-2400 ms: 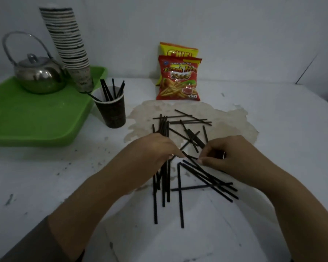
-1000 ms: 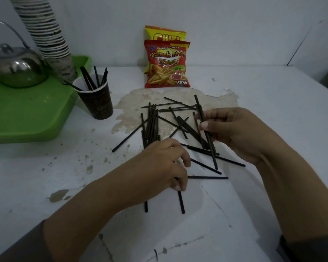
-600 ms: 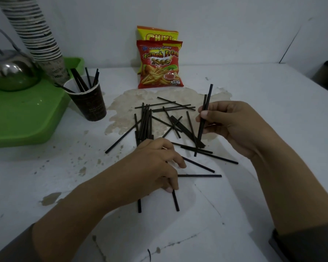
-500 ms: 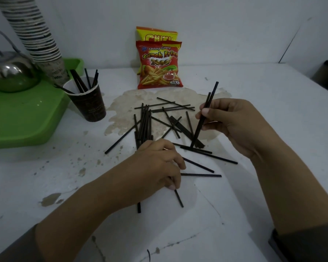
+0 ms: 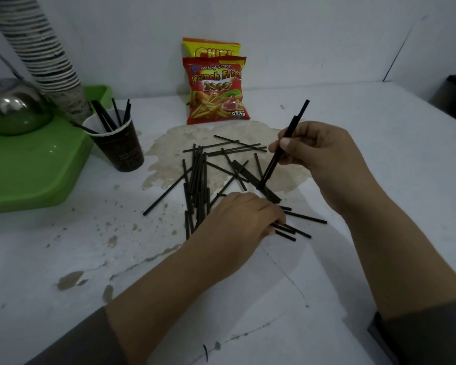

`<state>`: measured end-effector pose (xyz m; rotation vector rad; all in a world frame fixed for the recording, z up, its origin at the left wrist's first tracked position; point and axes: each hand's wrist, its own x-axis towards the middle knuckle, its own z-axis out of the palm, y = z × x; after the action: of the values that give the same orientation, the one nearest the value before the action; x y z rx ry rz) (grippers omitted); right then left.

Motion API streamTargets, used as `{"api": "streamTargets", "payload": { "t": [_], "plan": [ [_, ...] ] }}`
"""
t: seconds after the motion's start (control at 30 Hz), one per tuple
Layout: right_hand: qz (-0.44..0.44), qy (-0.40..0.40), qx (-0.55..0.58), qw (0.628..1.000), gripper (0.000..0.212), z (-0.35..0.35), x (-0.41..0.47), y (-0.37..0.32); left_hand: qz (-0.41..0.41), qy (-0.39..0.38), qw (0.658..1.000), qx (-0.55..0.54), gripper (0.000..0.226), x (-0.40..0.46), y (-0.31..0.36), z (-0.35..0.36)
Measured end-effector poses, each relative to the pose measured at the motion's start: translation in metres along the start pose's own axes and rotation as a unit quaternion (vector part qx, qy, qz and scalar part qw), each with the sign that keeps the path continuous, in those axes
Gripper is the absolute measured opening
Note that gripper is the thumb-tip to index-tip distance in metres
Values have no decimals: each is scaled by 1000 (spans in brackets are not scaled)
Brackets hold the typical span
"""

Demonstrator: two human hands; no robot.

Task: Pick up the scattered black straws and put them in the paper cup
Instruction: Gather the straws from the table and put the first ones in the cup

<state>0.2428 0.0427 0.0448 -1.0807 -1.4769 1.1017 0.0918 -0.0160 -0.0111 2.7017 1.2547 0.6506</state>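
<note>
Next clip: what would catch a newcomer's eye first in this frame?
A heap of black straws lies scattered mid-table over a brownish stain. The right hand holds a few straws tilted up above the heap, while the left hand presses down on others at its near edge. At the left, a dark paper cup already holding straws stands beside a green tray; a red snack bag leans on the wall behind.
</note>
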Motion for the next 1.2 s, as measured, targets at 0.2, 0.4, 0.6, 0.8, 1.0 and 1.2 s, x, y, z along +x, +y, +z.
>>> {"api": "streamTargets", "payload": {
  "t": [0.2,0.4,0.6,0.8,1.0,1.2],
  "plan": [
    [2,-1,-16,1000,11,1,0,2,69,13,994,84,31,5,-1,4],
    [-4,5,-32,999,10,2,0,3,81,19,990,119,21,1,0,6],
    [-15,11,-54,998,11,2,0,6,51,14,996,74,20,0,2,10],
    [-22,9,-47,999,10,-1,1,5,32,45,998,41,20,3,2,5],
    [-26,1,-26,999,9,1,1,3,-27,211,965,-151,17,5,5,-36],
    [-21,-6,57,998,13,20,-1,7,-154,340,836,-402,31,-10,-26,-74]
  ]
}}
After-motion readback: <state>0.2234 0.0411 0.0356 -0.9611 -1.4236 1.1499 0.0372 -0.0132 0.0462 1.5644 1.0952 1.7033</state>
